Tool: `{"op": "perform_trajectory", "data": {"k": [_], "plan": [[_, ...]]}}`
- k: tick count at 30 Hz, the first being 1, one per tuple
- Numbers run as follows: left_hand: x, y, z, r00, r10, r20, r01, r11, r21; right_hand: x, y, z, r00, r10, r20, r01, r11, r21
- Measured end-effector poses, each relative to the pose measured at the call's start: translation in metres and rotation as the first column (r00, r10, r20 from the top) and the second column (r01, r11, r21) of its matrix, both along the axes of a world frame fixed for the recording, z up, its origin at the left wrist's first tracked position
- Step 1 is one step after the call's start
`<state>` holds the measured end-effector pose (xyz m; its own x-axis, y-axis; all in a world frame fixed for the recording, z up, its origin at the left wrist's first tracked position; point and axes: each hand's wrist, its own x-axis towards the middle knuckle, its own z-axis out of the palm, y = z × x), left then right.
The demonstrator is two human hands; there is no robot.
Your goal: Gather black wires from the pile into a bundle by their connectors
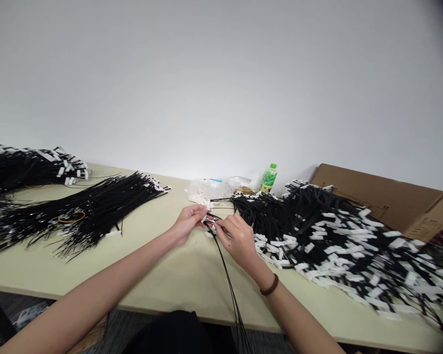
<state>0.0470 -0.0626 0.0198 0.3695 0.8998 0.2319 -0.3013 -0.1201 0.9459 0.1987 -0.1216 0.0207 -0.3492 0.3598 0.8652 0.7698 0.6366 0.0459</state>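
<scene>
"Holding what, and where?"

"Black wires (228, 273), left of the bottle (268, 179) and nearer the person. The left hand (187, 223) pinches them by their white ends; the right hand (238, 238) has thumb and finger closed on them just beside, probably to steady such thin strands."

"Why do they trail down?"

"They run over the near edge of the table (180, 280), likely keeping slack off the hands."

"And around the bottle?"

"Just left, a clear bag (206, 188), seemingly within reach; farther left, a bundle (107, 204) laid lengthwise, perhaps against tangling; rightward, a looser heap (317, 228) before a box (376, 199)"
</scene>
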Motion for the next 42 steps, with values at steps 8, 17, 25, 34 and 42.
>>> {"op": "perform_trajectory", "data": {"k": [8,17,25,34,42], "plan": [[-0.001,0.001,0.0,0.999,0.014,0.038,-0.013,0.999,-0.045,0.0,-0.001,0.002,1.0,-0.005,-0.02,0.005,1.0,-0.003],[-0.003,0.002,0.002,0.994,0.045,0.104,-0.036,0.996,-0.085,0.002,0.001,-0.004,0.989,0.015,-0.149,-0.04,0.984,-0.171],[-0.006,0.001,0.006,0.985,-0.118,0.127,0.129,0.988,-0.088,0.004,0.002,-0.004,0.987,0.049,-0.152,-0.061,0.995,-0.076],[-0.006,-0.002,0.009,0.971,-0.212,0.111,0.22,0.973,-0.068,0.007,-0.001,0.003,0.994,0.098,-0.051,-0.096,0.995,0.038],[-0.006,-0.003,0.01,0.969,-0.229,0.092,0.235,0.97,-0.058,0.006,-0.002,0.004,0.996,0.08,-0.034,-0.079,0.996,0.03]]}}
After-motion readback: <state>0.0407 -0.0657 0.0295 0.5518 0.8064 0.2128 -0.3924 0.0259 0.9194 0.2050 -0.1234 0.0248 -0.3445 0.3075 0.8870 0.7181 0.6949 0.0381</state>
